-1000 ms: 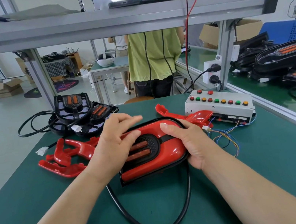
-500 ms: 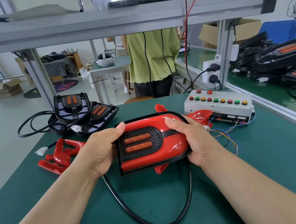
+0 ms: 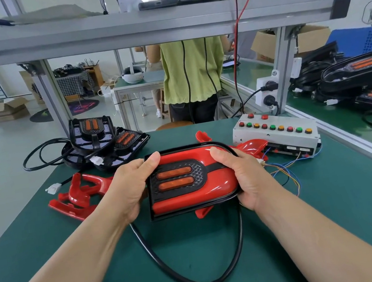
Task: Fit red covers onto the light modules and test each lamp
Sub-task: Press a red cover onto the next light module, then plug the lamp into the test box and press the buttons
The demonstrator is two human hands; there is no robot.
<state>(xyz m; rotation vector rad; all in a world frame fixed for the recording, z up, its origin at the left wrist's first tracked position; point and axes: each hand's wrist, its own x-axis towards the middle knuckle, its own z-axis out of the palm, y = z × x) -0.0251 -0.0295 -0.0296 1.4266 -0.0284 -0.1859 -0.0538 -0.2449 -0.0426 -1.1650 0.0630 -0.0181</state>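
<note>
A light module with a glossy red cover [image 3: 213, 185] on it is held tilted up above the green table [image 3: 336, 215]. Two orange lenses sit in its black insert. My left hand [image 3: 132, 190] grips its left end, thumb on the top edge. My right hand [image 3: 245, 175] grips the right end, thumb on top. Its black cable [image 3: 196, 281] loops down onto the table. Loose red covers [image 3: 77, 198] lie at the left, and another red cover [image 3: 251, 146] lies behind my right hand. Bare black modules [image 3: 105, 138] are stacked at the back left.
A grey test box [image 3: 278, 136] with coloured buttons stands at the right, thin wires [image 3: 286, 174] trailing from it. An aluminium shelf frame [image 3: 156, 27] spans overhead, carrying a power supply. More black modules [image 3: 359, 81] are piled on the right bench. A person in a green shirt [image 3: 193, 69] stands behind.
A second ago my left hand pressed flat on the cover with the module lying on the table. Both hands have since gripped the module's ends and lifted it, tilted toward me.
</note>
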